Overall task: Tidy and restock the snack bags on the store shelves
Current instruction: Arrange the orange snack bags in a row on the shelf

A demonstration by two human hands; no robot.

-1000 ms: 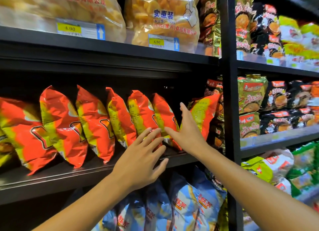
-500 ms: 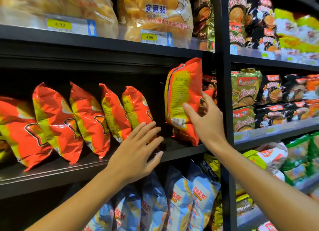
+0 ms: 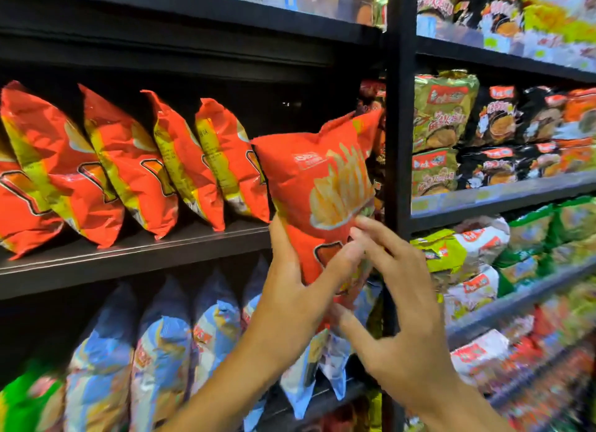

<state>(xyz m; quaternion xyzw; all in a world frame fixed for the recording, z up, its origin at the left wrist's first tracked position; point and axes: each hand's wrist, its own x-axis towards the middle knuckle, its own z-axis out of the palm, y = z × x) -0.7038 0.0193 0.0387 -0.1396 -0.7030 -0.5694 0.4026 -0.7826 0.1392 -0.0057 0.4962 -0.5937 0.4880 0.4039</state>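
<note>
Head view: we hold a red fries bag [image 3: 317,189] upright in front of the black shelf [image 3: 135,254], at the right end of a row of leaning red bags [image 3: 129,170]. Our left hand [image 3: 290,289] grips its lower part, thumb on the left edge and fingers curled across the front. Our right hand [image 3: 396,306] is spread with relaxed fingers, its fingertips at the bag's lower right corner; we cannot tell if they touch. Blue bags [image 3: 161,351] stand on the shelf below.
</note>
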